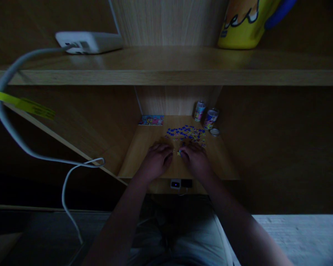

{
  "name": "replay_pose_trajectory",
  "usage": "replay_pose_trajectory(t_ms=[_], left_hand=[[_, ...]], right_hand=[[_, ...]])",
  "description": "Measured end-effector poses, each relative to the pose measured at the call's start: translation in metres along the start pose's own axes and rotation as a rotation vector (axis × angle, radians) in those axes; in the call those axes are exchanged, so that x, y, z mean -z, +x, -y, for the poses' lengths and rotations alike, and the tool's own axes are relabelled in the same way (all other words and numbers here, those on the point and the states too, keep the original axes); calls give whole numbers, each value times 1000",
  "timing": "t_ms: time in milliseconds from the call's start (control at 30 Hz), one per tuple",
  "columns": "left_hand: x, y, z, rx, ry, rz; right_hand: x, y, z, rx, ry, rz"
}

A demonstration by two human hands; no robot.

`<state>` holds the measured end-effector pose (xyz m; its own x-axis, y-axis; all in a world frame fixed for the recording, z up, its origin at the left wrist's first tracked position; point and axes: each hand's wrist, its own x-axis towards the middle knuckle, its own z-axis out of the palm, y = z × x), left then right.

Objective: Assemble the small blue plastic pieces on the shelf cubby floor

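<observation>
Loose jigsaw puzzle pieces (pixel 186 131), many with blue faces and some yellowish, lie spread on the lower wooden board. My left hand (pixel 157 159) rests on the board in front of them, fingers curled and thumb drawn in; whatever its fingertips hold is too small and dark to make out. Just to its right, my right hand (pixel 195 157) pinches at a small yellow and blue puzzle piece (pixel 179 152) at its fingertips. Behind the pieces at the left lies a colourful cartoon picture card (pixel 151 120).
Two printed cans (pixel 199 111) stand at the back right, a round lid (pixel 214 132) beside them. Above runs a shelf (pixel 166 77) bearing a white power box (pixel 88 42) and yellow mug (pixel 238 29). A white cable (pixel 24 146) hangs left. Small devices (pixel 175 184) sit below the board's front edge.
</observation>
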<state>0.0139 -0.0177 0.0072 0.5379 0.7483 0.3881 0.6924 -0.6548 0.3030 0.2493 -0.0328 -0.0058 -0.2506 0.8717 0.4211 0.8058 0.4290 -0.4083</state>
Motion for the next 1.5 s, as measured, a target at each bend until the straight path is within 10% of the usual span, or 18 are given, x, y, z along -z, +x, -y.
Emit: replay_pose_trajectory(t_ms=[1500], left_hand=[[4,0,-2,-27,-20,-35]], right_hand=[[-9,-5,-1,-93,-171,-78]])
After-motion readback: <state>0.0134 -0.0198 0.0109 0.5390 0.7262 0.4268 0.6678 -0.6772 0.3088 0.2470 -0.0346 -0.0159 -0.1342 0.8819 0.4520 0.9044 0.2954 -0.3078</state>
